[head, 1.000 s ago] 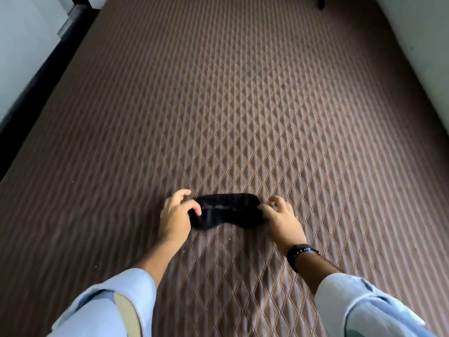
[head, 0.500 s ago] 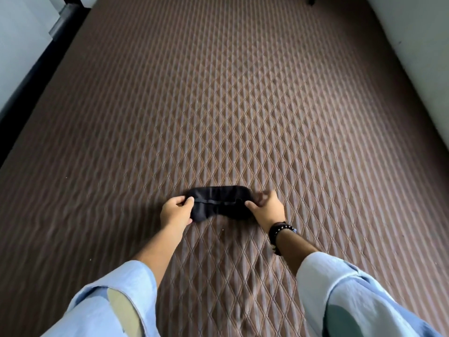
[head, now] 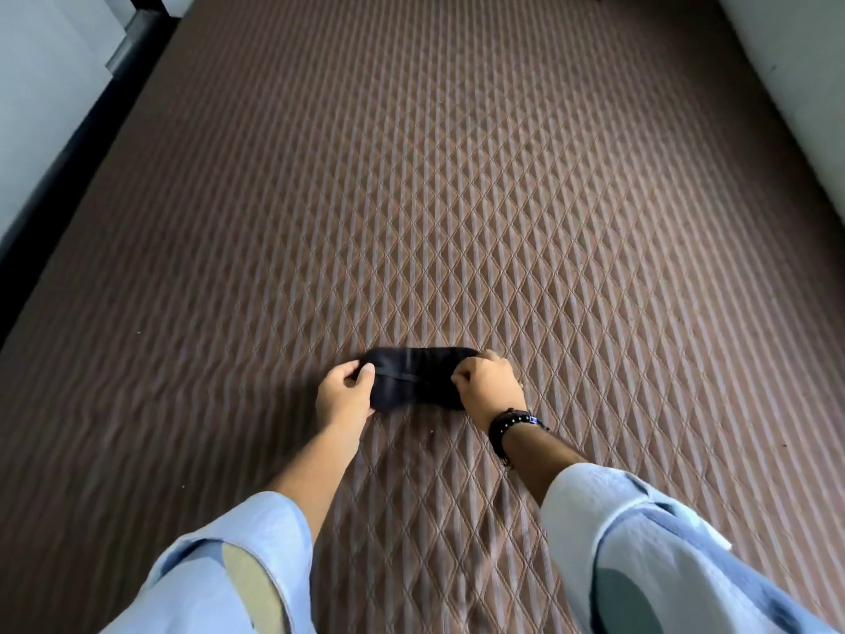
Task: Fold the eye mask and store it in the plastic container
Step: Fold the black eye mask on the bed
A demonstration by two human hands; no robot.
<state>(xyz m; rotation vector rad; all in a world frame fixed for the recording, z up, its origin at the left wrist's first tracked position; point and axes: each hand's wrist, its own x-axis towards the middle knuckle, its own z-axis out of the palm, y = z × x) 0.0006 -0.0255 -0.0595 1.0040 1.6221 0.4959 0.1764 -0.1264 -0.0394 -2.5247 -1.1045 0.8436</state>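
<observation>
A black eye mask [head: 414, 379] lies flat on the brown quilted mattress [head: 457, 199], its strap running across it as a thin line. My left hand [head: 345, 395] pinches the mask's left end between thumb and fingers. My right hand [head: 489, 388], with a dark beaded bracelet at the wrist, grips the mask's right end and covers it. No plastic container is in view.
A white wall [head: 800, 84] runs along the mattress's right side. On the left, a dark gap [head: 68, 144] and a pale wall border the mattress edge. My light blue sleeves fill the bottom corners.
Both hands and the mask have shifted slightly away from me on the mattress. The right hand has closed further over the mask's right end.
</observation>
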